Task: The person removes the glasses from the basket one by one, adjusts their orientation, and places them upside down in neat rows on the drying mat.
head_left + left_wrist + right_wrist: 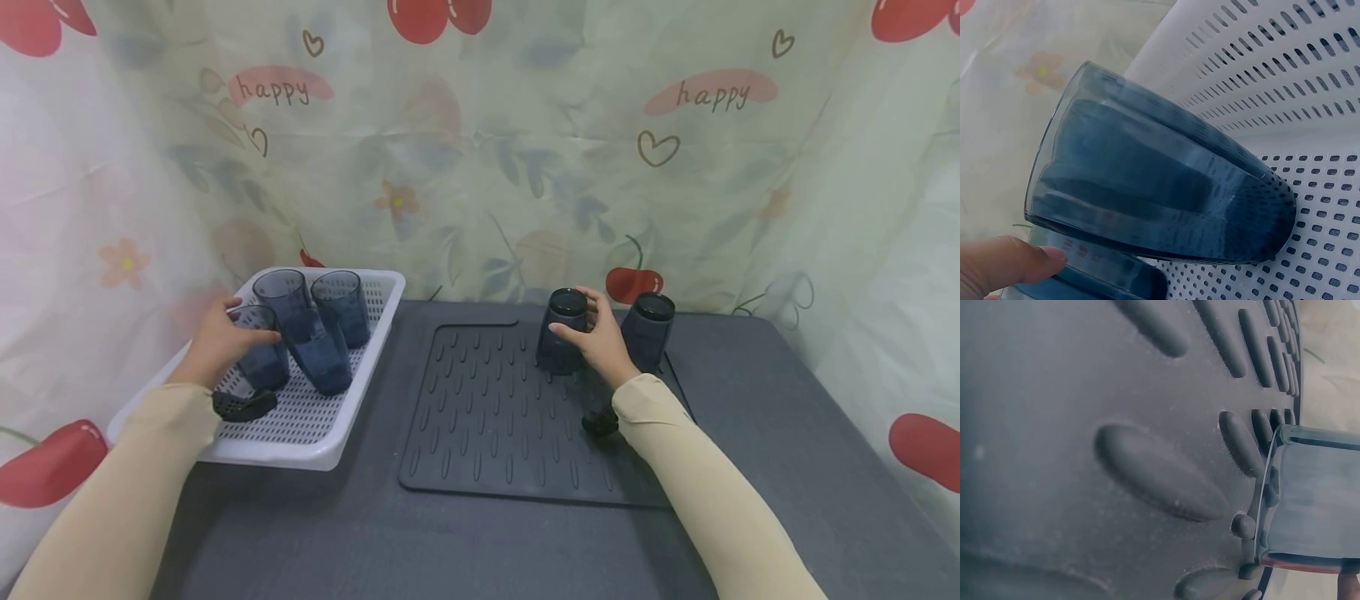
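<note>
In the head view my left hand (225,337) reaches round the rim of a blue glass (262,362) at the left of the white basket. Its straight thumb (1019,262) lies beside that glass (1154,175) in the left wrist view, with a small gap; the other fingers are mostly hidden. My right hand (600,337) grips an upside-down dark glass (561,342) between thumb and fingers over the grey ribbed mat (480,417). In the right wrist view this glass's rim is right at the mat's ridges, with one fingertip (1349,587) on its side.
Several other blue glasses stand or lean in the basket (330,450), one of them tilted (318,350). Another upside-down glass (648,329) stands just right of my right hand. A patterned curtain (480,217) borders the dark table (465,550) at the back and sides.
</note>
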Available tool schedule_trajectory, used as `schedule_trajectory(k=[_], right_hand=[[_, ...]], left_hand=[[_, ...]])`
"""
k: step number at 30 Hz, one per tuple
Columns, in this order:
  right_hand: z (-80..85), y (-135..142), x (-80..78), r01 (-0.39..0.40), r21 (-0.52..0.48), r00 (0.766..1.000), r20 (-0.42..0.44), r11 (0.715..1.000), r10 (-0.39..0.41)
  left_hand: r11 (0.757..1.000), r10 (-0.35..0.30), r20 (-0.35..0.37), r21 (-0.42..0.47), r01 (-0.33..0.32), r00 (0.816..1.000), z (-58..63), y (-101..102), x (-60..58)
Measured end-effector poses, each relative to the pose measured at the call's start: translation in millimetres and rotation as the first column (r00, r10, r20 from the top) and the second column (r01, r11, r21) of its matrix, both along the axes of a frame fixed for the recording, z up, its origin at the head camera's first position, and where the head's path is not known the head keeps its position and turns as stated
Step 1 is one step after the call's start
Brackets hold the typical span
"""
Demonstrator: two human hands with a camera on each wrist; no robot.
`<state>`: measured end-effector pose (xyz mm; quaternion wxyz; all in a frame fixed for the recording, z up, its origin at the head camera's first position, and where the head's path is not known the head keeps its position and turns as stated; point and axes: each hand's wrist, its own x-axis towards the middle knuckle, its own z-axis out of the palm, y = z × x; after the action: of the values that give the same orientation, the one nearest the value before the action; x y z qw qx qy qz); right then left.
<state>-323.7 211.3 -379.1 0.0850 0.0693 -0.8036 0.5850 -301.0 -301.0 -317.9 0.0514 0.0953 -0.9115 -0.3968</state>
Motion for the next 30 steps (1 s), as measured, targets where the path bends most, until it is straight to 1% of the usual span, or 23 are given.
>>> schedule_trajectory(k=[6,10,16,18,22,30], right_hand=[[0.5,0,-0.8,0.001,-0.001,1.0,0.01,1.0,-0.001],[4.8,-2,1.5,-0.008,-0.014,1.0,0.03,1.0,0.008],[22.6,-8,17.4,-0.022,-0.017,0.999,0.035,1.0,0.022],[25.8,-10,20.9,-0.022,-0.013,0.999,0.037,1.0,0.022],[27.4,-11,23.5,-0.018,-0.009,0.999,0.04,1.0,0.018],[27.2,-10,23.7,-0.017,-0.013,0.999,0.038,1.0,0.017]], left_hand=[[1.0,-0.005,0.009,-0.013,0.005,1.0,0.6,0,0.8],[1.0,-0.01,0.009,-0.014,0.01,1.0,0.2,-1,1.1],[1.0,-0.018,-0.006,-0.011,0.018,1.0,-1.1,-2,0.5],[1.0,-0.019,-0.007,-0.013,0.019,1.0,-1.3,-2,0.5],[1.0,-0.018,-0.007,-0.017,0.018,1.0,-1.2,-1,1.1],[0.999,-0.017,-0.013,-0.028,0.016,1.0,-0.1,0,3.0]])
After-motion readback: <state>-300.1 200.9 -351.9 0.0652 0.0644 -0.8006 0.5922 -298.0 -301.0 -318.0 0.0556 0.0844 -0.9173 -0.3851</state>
